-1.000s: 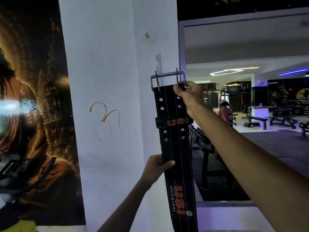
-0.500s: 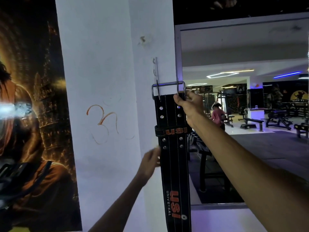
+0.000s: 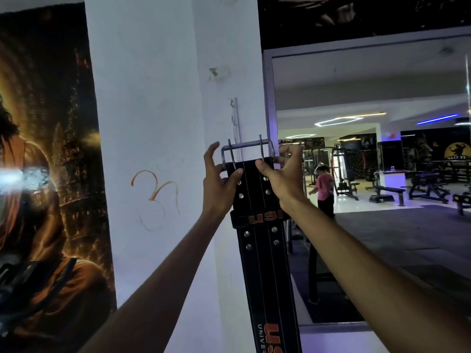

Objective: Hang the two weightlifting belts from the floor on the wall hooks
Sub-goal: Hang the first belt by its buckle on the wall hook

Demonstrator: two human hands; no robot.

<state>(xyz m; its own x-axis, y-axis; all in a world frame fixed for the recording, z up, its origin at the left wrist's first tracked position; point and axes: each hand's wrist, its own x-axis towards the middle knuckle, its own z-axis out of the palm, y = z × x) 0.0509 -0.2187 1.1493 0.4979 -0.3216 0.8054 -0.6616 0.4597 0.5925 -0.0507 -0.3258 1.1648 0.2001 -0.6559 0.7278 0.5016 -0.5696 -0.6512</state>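
Observation:
A black leather weightlifting belt [image 3: 265, 263] with orange "USI" lettering hangs down in front of a white pillar. Its steel double-prong buckle [image 3: 246, 148] is at the top, just below a narrow metal hook strip [image 3: 235, 123] fixed to the pillar. My left hand [image 3: 219, 182] grips the belt's top left edge under the buckle. My right hand [image 3: 283, 179] grips the top right edge. Whether the buckle is caught on a hook I cannot tell. Only one belt is in view.
The white pillar [image 3: 153, 123] carries an orange scribble. A dark poster [image 3: 46, 174] covers the wall to the left. To the right a large mirror [image 3: 369, 174] reflects gym benches, machines and a person in a pink top.
My left hand let go of the belt's middle and rose to grip its top left edge beside the buckle. The buckle stays just under the hook strip.

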